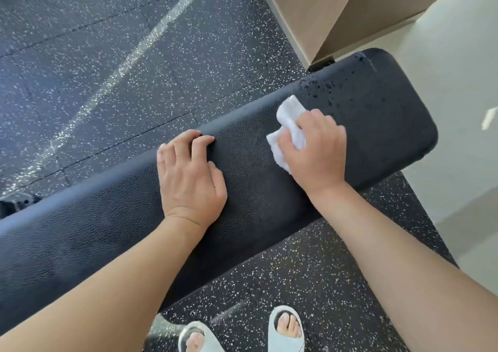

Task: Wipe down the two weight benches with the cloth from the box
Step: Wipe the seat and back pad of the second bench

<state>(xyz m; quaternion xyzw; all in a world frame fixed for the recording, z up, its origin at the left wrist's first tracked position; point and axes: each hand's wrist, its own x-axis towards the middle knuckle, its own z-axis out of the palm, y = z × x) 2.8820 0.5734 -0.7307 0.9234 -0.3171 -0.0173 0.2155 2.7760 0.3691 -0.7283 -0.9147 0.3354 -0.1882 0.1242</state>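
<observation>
A black padded weight bench (377,114) runs diagonally from lower left to upper right. My right hand (316,152) presses a crumpled white cloth (288,121) onto the pad near its right end, fingers curled over it. Dark wet droplets (320,90) speckle the pad just beyond the cloth. My left hand (188,179) rests on the pad's middle, its fingers curled over the far edge. Only one bench is in view; no box with cloths shows.
Speckled black rubber flooring (107,55) lies on both sides of the bench. A beige column or wall corner (323,15) stands just past the bench's right end, with pale flooring (458,95) beside it. My feet in light slippers (285,330) stand by the near side.
</observation>
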